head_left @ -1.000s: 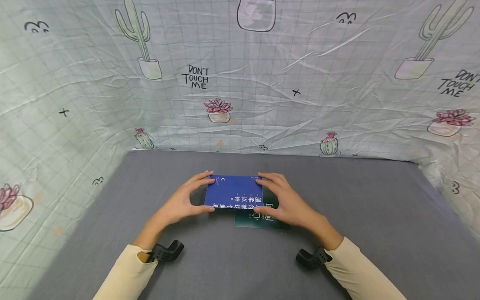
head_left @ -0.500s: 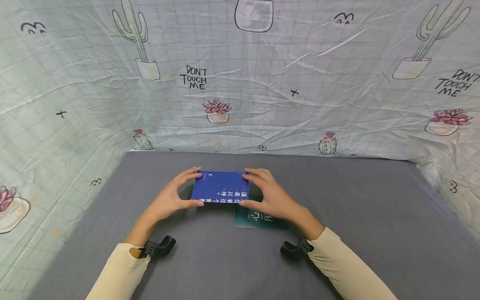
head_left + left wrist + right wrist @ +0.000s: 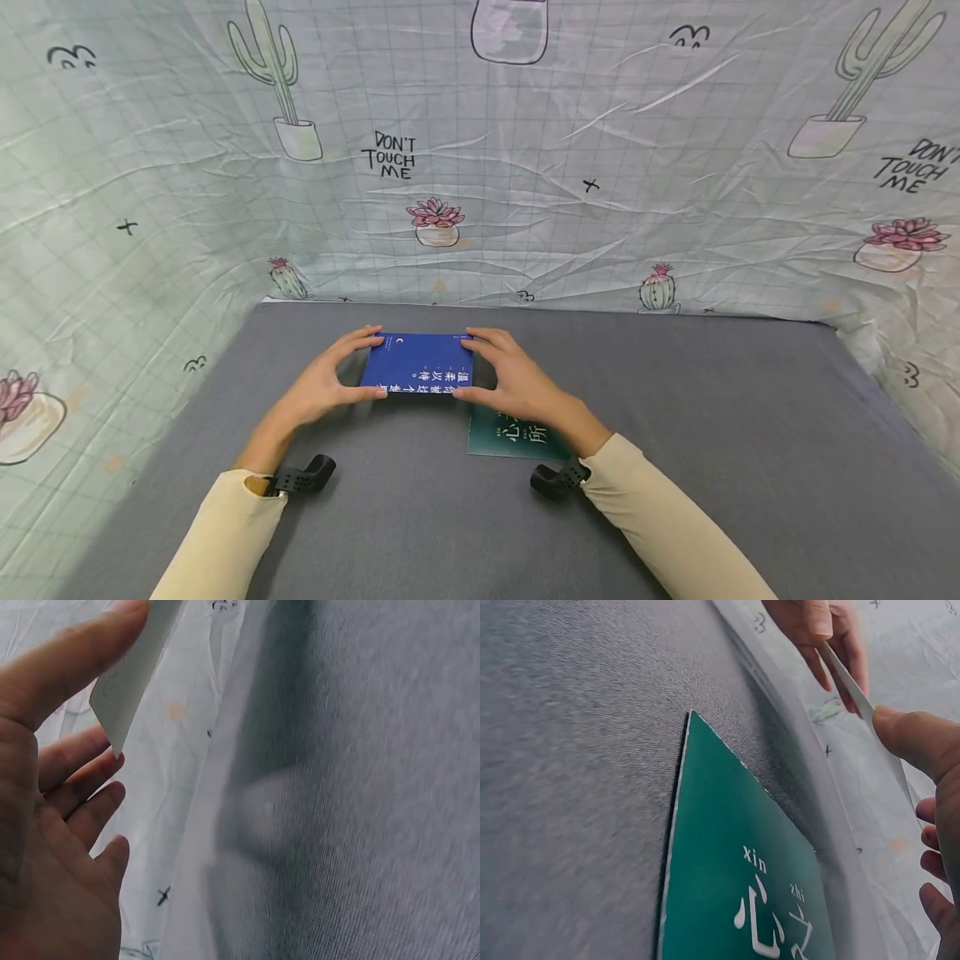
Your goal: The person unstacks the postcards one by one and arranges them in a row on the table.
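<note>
A blue card with white characters and a small moon spans the gap between both hands, raised over the grey table. My left hand grips its left end, thumb on the near edge and fingers at the far edge. At the other end my right hand holds it the same way. The card's pale underside shows in the left wrist view. A dark green card with white characters lies flat on the table, partly hidden by my right hand and wrist in the head view.
The grey tabletop stretches out on both sides. A pale cloth printed with cacti and lettering hangs behind it and along the sides. Black wrist cameras sit on both forearms.
Both hands have carried the blue card to the left and away from me, toward the back of the table. The green card has stayed in place and the blue card overlaps it less.
</note>
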`<state>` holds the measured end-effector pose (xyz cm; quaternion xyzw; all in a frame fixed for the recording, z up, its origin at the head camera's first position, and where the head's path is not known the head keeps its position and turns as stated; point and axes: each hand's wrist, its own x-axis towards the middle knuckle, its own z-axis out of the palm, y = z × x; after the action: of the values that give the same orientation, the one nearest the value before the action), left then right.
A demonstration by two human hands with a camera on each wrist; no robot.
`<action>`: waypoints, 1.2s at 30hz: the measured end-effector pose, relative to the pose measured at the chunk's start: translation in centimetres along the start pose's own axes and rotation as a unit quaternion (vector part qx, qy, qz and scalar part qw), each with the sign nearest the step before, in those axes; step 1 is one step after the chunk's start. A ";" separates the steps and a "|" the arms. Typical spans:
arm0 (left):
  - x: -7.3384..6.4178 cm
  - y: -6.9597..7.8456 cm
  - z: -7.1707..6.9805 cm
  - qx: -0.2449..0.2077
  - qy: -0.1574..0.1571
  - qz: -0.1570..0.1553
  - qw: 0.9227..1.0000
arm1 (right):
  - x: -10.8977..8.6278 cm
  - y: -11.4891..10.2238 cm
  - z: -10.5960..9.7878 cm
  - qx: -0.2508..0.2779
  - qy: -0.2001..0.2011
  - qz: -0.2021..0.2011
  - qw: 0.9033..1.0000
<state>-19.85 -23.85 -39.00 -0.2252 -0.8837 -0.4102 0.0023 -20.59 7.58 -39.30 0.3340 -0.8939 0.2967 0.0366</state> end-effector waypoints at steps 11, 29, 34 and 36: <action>0.4 -1.5 -1.4 0.001 -0.006 -0.029 1.000 | 2.2 -0.4 1.0 -0.011 -0.016 0.017 1.000; 0.7 -4.3 -2.9 0.013 -0.034 -0.053 0.998 | 4.7 -0.5 3.6 -0.027 -0.041 0.039 0.998; 0.4 -5.0 -2.9 0.023 -0.037 -0.063 0.997 | 5.2 -0.6 4.1 -0.034 -0.052 0.036 0.997; 0.2 -5.2 -2.9 0.027 -0.036 -0.064 0.997 | 5.4 -0.7 4.4 -0.043 -0.057 0.036 0.997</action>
<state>-22.68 -28.80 -40.82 -0.1824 -0.9068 -0.3769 -0.0497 -23.77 1.65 -41.17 0.3161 -0.9179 0.2394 -0.0102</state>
